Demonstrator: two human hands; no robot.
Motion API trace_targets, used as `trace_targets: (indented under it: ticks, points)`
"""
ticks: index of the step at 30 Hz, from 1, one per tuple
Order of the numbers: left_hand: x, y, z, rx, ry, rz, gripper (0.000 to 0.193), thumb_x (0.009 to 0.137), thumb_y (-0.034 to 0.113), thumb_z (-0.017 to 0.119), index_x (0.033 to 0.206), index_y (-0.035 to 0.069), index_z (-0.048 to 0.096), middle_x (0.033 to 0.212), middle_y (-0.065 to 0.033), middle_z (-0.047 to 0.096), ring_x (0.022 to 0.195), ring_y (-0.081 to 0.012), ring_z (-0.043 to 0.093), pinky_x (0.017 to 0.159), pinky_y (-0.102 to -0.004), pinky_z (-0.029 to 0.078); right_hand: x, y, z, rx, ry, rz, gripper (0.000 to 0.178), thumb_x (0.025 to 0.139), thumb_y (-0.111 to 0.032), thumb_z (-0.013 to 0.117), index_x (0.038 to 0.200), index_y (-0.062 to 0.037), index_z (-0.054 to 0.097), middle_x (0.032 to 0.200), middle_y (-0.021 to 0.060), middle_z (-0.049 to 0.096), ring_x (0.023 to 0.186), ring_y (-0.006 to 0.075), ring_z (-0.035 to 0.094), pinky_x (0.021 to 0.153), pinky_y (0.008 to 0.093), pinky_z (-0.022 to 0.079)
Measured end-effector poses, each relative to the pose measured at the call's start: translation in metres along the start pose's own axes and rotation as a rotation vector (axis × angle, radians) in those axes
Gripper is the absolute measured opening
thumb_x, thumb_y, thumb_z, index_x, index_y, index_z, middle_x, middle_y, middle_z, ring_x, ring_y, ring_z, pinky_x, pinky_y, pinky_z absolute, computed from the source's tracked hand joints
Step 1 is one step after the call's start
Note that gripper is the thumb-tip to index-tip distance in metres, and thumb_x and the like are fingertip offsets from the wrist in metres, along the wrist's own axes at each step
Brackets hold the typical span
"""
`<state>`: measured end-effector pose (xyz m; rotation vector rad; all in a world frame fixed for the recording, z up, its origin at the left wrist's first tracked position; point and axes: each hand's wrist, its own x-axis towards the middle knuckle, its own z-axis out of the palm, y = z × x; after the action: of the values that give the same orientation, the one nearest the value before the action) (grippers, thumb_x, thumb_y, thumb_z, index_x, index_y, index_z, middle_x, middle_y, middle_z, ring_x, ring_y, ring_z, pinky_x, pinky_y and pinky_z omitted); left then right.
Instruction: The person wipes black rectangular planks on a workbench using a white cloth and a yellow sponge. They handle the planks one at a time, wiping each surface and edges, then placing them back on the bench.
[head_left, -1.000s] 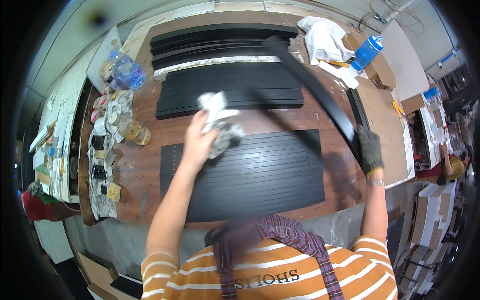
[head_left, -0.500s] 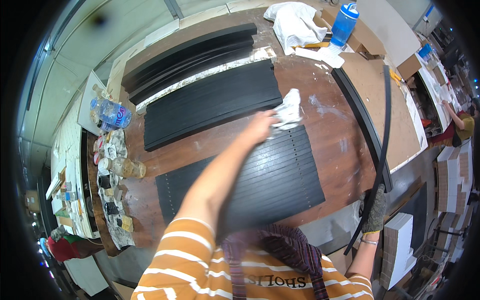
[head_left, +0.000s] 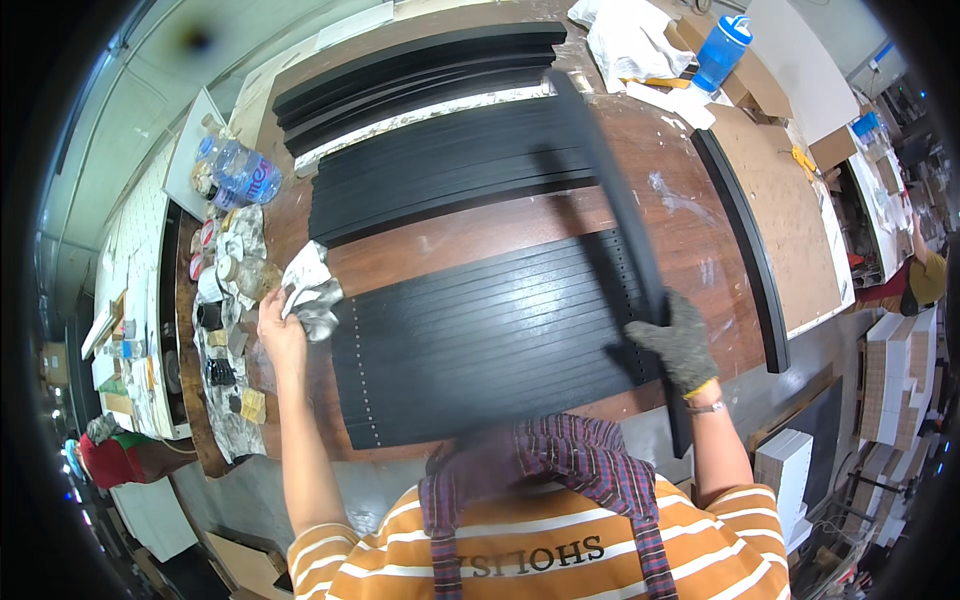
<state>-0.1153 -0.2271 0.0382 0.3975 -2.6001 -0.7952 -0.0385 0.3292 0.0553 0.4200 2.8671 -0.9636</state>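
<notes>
My bare left hand (head_left: 281, 328) pinches a crumpled white cloth (head_left: 312, 290) at the left end of a row of black slats (head_left: 480, 330) laid side by side, with small dots along both ends. My right hand (head_left: 682, 345), in a grey knitted glove, is closed around a long black strip (head_left: 622, 185). The strip is held up at a slant over the right end of the row, and its shadow falls across the slats. Beyond the row lies a second block of black slats (head_left: 450, 155).
Black boards (head_left: 420, 70) are stacked at the back of the brown table (head_left: 420, 248). Another black strip (head_left: 745, 250) lies along its right side. A clear bottle (head_left: 245, 172) and stained cloths stand left; a blue bottle (head_left: 722, 55) is far right. Two other people work at the sides.
My left hand has moved with the cloth from the right end of the slats to the left end. My right hand has brought the strip leftward from the table's right edge over the slats.
</notes>
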Motion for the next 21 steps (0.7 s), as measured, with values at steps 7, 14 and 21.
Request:
trace_targets:
  ticks: [7,14,21]
  points:
    - [-0.113,0.228,0.033,-0.090,-0.457,1.059,0.038,0.080,0.006,0.064,0.118,0.009,0.064,0.134,-0.0091,0.062,0.130,-0.0259,0.056,0.112,-0.0569,0.037,0.000,-0.067,0.060,-0.149,-0.466,-0.319,0.088,0.075,-0.055,0.079,0.140,-0.0010,0.053,0.134,0.0221,0.060,0.124,0.0371,0.058,0.105,0.0449,0.046]
    - [-0.018,0.124,0.043,0.253,-0.114,1.040,0.052,0.075,0.003,0.073,0.126,0.008,0.066,0.126,-0.0079,0.069,0.122,-0.0263,0.064,0.103,-0.0530,0.050,-0.057,-0.066,0.006,-0.156,-0.329,-0.374,0.052,0.071,-0.035,0.081,0.113,-0.0069,0.068,0.095,0.0197,0.072,0.089,0.0410,0.069,0.078,0.0457,0.055]
    - [-0.006,0.104,-0.016,-0.779,-0.025,-0.172,0.036,0.080,-0.010,0.053,0.113,-0.006,0.068,0.105,-0.0140,0.072,0.093,-0.0206,0.072,0.084,-0.0369,0.058,-0.082,-0.068,-0.008,-0.134,-0.182,-0.316,0.054,0.070,-0.034,0.084,0.115,-0.0086,0.068,0.095,0.0187,0.072,0.089,0.0395,0.070,0.075,0.0454,0.055]
